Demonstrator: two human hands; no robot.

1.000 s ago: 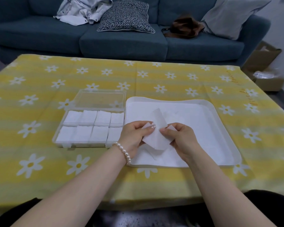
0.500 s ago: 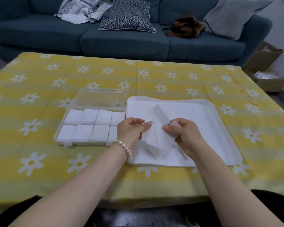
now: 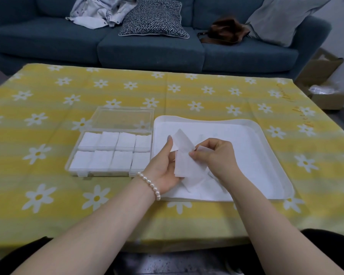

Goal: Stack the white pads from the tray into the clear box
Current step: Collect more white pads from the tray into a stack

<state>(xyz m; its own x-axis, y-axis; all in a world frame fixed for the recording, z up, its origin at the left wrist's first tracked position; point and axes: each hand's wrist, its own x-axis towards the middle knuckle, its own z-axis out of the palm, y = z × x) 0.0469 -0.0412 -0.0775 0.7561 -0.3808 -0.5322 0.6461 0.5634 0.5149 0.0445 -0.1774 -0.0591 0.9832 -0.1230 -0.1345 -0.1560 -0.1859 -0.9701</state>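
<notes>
over the tray [image 3: 274,167], from the head view, both hands hold a few white pads [image 3: 184,161] clear of the loose layer below, probably to square them before stacking. left hand [image 3: 165,167] cradles them with thumb raised; right hand [image 3: 214,155] pinches their edge. clear box [image 3: 81,151] sits just beside the tray (lid open, eight compartments filled), so the reach is short.

box [image 3: 111,151] on table [image 3: 48,195], tray [image 3: 266,155] just right of it, sofa [image 3: 147,46] behind table
</notes>
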